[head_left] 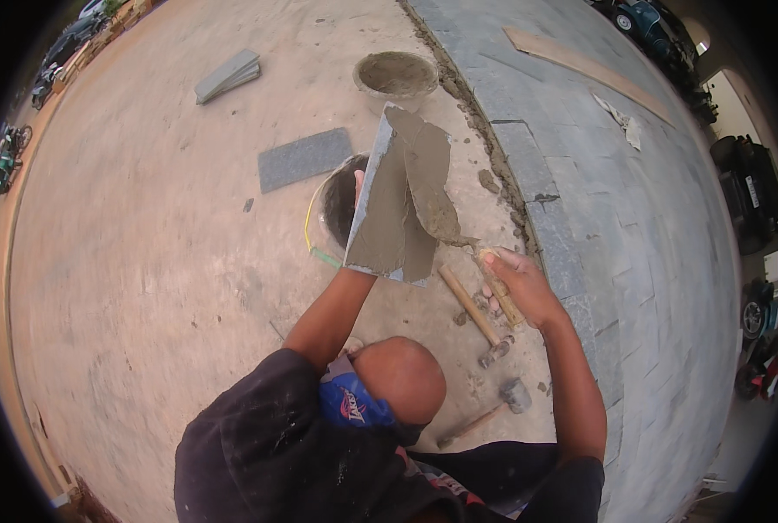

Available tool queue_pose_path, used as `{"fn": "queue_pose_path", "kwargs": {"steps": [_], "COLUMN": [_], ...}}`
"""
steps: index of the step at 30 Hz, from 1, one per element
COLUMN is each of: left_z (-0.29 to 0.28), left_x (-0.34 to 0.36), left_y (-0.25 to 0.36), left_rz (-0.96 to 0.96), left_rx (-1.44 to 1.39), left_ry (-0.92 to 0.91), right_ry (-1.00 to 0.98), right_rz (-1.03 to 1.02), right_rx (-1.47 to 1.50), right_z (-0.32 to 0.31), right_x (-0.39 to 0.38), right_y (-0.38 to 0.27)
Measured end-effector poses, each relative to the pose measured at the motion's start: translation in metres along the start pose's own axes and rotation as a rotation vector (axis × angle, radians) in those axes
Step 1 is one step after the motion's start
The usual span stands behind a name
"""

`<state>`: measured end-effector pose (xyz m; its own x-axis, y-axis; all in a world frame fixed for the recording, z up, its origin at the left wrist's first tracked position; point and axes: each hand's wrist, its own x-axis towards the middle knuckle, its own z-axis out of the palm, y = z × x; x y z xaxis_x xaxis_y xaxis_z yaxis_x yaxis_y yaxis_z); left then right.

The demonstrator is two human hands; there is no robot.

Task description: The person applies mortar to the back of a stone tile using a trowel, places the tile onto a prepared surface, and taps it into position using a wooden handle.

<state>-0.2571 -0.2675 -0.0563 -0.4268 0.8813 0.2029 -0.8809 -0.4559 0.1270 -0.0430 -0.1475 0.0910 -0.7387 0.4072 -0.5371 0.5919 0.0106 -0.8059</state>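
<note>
My left hand [358, 185] supports a grey stone tile [365, 218] from beneath, its fingertips showing at the tile's left edge and the rest hidden. Wet grey mortar [389, 213] coats most of the tile's upper face. In my right hand [523, 279] is the wooden handle of a trowel [432, 187], the fingers wrapped around it. The trowel's blade, smeared with mortar, lies against the right part of the tile. Under the tile's left side stands a bucket [330, 205] with a yellow handle, partly covered.
A claw hammer [469, 303] and a mallet [513, 397] lie by my knee. Beyond the tile stands a mortar basin [396, 77]. One loose tile [304, 159] and stacked tiles [229, 75] lie left. Right of a mortar edge [472, 105] runs laid paving [668, 261] with a board [589, 71].
</note>
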Motion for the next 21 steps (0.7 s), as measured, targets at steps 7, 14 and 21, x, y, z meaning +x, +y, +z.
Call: {"fn": "queue_pose_path", "kwargs": {"steps": [7,14,21], "left_z": [0.006,-0.005,-0.015], "left_x": [0.014,0.010,0.028], "left_y": [-0.026,-0.022,0.015], "left_rz": [0.003,-0.046,0.110], "left_rx": [0.000,-0.166,0.024], "left_ry": [0.054,0.077,0.071], "right_ry": [0.009,-0.091,-0.217], "right_rz": [-0.001,-0.006,0.100], "right_rx": [0.032,-0.120,-0.158], "right_z": [0.005,0.034,0.007], "right_x": [0.041,0.000,-0.044], "right_y": [-0.009,0.034,0.055]}}
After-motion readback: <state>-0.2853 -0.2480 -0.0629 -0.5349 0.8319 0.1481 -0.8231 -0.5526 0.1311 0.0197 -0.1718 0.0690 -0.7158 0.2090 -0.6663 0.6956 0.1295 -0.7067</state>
